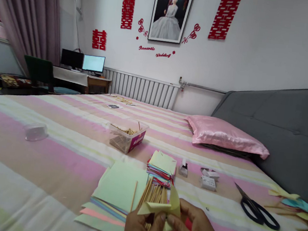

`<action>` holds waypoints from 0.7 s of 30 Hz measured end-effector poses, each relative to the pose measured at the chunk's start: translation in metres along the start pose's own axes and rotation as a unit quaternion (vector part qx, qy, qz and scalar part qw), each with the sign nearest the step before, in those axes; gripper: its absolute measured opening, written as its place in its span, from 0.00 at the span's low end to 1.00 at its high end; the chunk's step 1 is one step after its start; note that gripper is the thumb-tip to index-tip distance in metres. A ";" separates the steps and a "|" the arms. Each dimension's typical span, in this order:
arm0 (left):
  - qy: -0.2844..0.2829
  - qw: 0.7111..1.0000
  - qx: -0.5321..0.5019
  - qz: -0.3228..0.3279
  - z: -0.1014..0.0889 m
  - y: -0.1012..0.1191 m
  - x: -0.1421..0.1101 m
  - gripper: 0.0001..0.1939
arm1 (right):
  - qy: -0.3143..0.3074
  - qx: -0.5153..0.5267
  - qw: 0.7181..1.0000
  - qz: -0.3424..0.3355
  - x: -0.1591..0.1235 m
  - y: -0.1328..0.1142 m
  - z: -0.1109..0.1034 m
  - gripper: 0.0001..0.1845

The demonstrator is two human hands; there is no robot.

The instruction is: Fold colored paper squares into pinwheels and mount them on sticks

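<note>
Both hands pinch a folded piece of yellow paper [156, 208] low in the head view. My left hand [142, 230] grips its near left edge with thumb and fingers. My right hand [193, 225] holds its right side, the thumb close to the left thumb. Just behind the paper lies a bundle of thin wooden sticks [155, 194], partly hidden by it. To the left is a fanned pile of coloured paper sheets [121, 184], pale green on top, with one stick [133, 196] lying on it. A stack of smaller paper squares [162, 163] sits beyond the sticks.
Black-handled scissors [257, 210] lie to the right, beside small boxes [208, 182]. A clear plastic tub [124, 142] with sticks stands mid-bed, its clear lid [36, 132] farther left. Finished-looking paper pieces [300, 204] lie at the right edge. A pink pillow [224, 134] rests by the headboard.
</note>
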State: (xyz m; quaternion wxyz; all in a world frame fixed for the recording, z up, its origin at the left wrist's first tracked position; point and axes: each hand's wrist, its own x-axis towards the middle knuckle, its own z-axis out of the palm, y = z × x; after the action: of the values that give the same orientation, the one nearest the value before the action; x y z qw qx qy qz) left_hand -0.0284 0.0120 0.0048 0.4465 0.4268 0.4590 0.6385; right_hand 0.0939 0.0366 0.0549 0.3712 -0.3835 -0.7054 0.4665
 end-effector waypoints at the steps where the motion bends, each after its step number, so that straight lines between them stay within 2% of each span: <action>1: -0.005 1.000 0.003 0.002 0.000 -0.001 0.000 0.17 | -0.002 0.011 1.000 -0.001 0.000 0.000 0.000 0.20; 6: -0.020 1.000 0.000 -0.023 -0.001 -0.004 0.000 0.20 | -0.014 0.023 1.000 0.011 0.000 -0.001 0.000 0.22; 15: -0.007 1.000 -0.018 -0.011 0.003 0.002 -0.001 0.20 | -0.022 0.019 1.000 0.002 0.000 -0.004 0.000 0.24; 18: 0.010 1.000 -0.027 0.004 0.004 0.003 -0.002 0.20 | -0.011 0.022 1.000 -0.004 0.000 -0.004 0.000 0.22; 21: 0.017 1.000 -0.017 0.003 0.003 0.004 -0.002 0.20 | 0.016 -0.027 1.000 -0.003 -0.001 -0.006 -0.001 0.19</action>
State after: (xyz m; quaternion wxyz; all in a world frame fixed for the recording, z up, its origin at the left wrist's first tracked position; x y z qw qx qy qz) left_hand -0.0254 0.0103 0.0089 0.4442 0.4094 0.4543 0.6547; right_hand 0.0941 0.0349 0.0607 0.3733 -0.3987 -0.7126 0.4404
